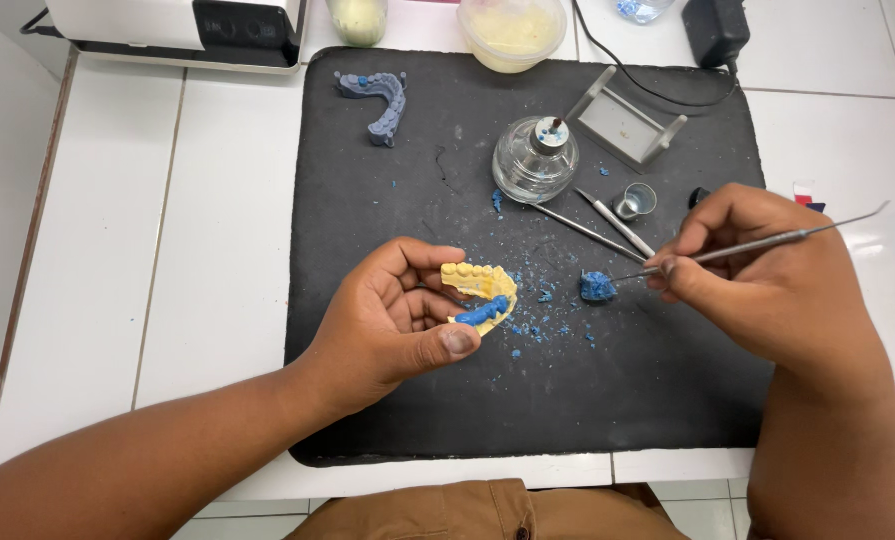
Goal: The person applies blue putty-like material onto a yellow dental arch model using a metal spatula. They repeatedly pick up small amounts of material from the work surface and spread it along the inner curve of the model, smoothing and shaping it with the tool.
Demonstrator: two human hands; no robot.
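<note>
Head view shows your left hand (392,320) curled around a yellow tooth model (479,288) that has a strip of blue wax (483,312) on one side. Your thumb presses on the low edge and your fingers hold the far edge, so the model sits just above the black mat (387,400). Your right hand (757,270) pinches a thin metal tool (767,243) like a pencil. Its small tip touches a blue wax lump (597,287) lying on the mat, just beside the model. Little blue crumbs (547,325) lie all around. A glass burner (535,160) stands behind them, and two more metal tools (607,225) lie next to it. A grey tooth model (379,100) rests in the far corner of the mat, which lies on the white desk (197,280). I think the wax could drop off the thin tip if you lift it too fast. If you push hard on the model, the blue strip might crack or the model could slip from your thumb. Your sleeve could also bump the burner.
</note>
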